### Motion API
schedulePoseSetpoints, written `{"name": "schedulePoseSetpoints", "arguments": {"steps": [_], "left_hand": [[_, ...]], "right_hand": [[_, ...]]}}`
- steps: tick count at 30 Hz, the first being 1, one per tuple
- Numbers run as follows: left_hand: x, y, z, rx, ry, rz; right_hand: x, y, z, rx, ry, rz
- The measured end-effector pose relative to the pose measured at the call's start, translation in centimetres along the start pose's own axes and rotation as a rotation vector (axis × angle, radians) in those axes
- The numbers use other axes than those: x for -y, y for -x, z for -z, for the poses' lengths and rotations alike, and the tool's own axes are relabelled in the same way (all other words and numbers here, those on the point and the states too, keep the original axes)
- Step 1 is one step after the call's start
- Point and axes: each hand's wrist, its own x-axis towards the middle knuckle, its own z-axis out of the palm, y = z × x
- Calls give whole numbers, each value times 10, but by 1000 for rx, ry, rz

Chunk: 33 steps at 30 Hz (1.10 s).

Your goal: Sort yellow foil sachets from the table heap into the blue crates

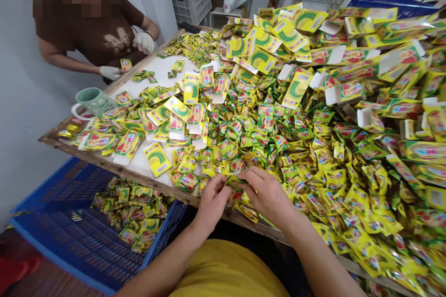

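At the table's near edge, my left hand [214, 202] is closed in a pinch on a small green-and-yellow candy packet [234, 182]. My right hand [268, 194] meets it from the other side, its fingers bent and closed on the same packet, which they partly cover. Right beyond my fingers spreads a deep heap of similar candy packets [268, 123]. To the left of my hands lie yellow cardboard boxes [157, 159], some with a green swirl and barcode facing up.
A blue crate [52, 234] holding filled yellow boxes stands below the table's left edge. A green mug [92, 100] sits at the left corner. Many open boxes [296, 88] are piled far right. Across the table, a gloved co-worker [87, 39] holds a box.
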Motion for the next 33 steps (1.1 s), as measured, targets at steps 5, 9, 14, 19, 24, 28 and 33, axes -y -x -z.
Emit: {"name": "schedulePoseSetpoints", "arguments": {"steps": [5,9,14,19,24,28,33], "left_hand": [[-10,0,-4,44,80,61],[-9,-5,6,112,66,71],[6,-8,15,198,42,2],[12,-6,15,153,10,18],[11,-5,18,238,-30,-19],[11,-5,21,237,-113,-29],[16,-8,24,263,-122,-45]], "right_hand": [[1,-1,0,-1,32,36],[3,-2,6,16,35,-17],[-2,-1,3,24,-41,-32],[-9,-1,-1,-86,-154,-72],[4,3,-11,-240,-79,-85],[17,6,-13,-173,22,-106],[18,7,-11,-44,78,-57]]}}
